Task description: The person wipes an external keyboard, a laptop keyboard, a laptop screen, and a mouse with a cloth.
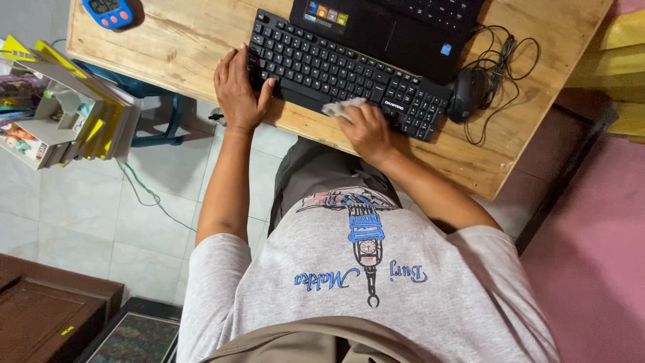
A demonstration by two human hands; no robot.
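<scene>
right hand (366, 131) clenched on crumpled cloth (342, 107) atop black keyboard (336, 70); left hand (238, 91) released, flat.

The person wore a light grey short-sleeved cotton T-shirt (430, 269) with a blue and black printed drawing, and dark grey trousers (322, 171).

Mouse (468, 94) and tangled cable (500, 67) crowd the keyboard's (336, 67) right end.

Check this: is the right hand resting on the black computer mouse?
No, the right hand presses a crumpled white cloth on the black keyboard; the black mouse lies untouched.
</scene>
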